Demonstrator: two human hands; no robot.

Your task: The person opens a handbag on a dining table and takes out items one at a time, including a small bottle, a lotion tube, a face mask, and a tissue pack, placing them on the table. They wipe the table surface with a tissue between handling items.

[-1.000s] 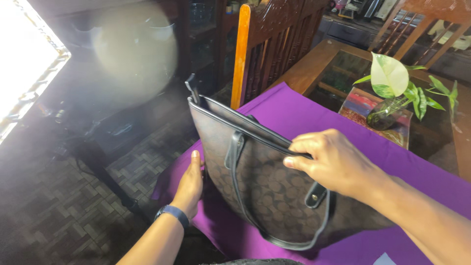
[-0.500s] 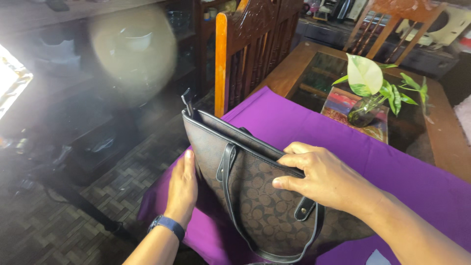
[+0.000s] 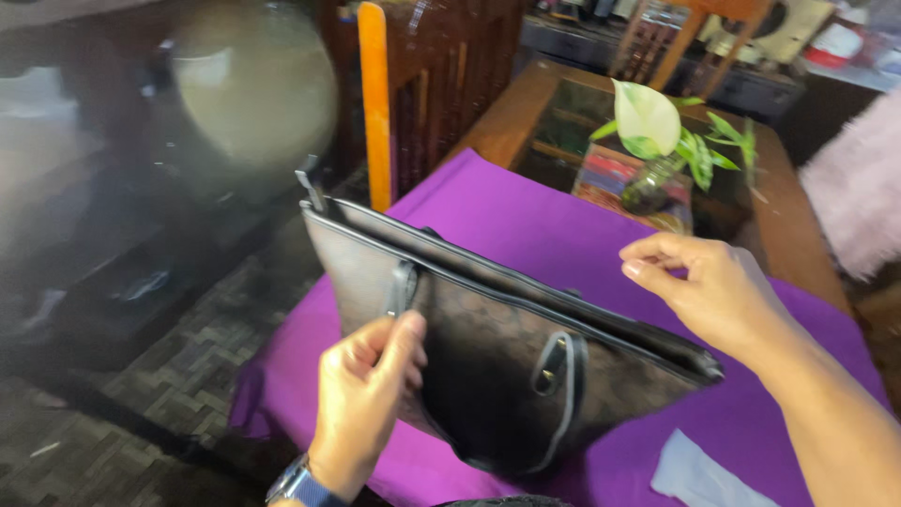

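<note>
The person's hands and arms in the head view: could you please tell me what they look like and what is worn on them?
Both forearms are bare, with no sleeves in view. The left hand has a dark blue band, like a watch or fitness strap, around its wrist. The right hand shows no ring, glove or band. The fingers are bare; motion blur hides finer detail.
</note>
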